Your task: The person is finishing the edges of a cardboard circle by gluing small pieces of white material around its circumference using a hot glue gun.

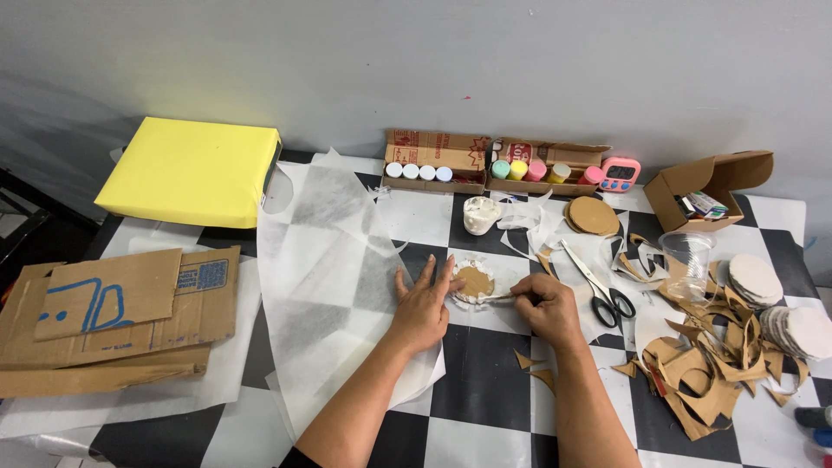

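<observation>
Left hand lies flat, fingers spread, tips pressing the 9 o'clock edge of a cardboard disc set on white tissue.

Right hand, at the disc's 3 o'clock, has its fingers pinched together on a thin stick or brush, tip at the disc's lower rim.

Disc sits mid-table on the checkered cloth.

Step in hand looks like gluing or tucking the tissue fringe over the disc's edge. Next move likely calls for turning the disc while keeping it pinned.

Outward:
- Scissors at 3 o'clock.
- White paste cup at 12.
- Paint-bottle boxes beyond the cup.
- Cardboard scraps at 4.
- Yellow block at 10.
</observation>
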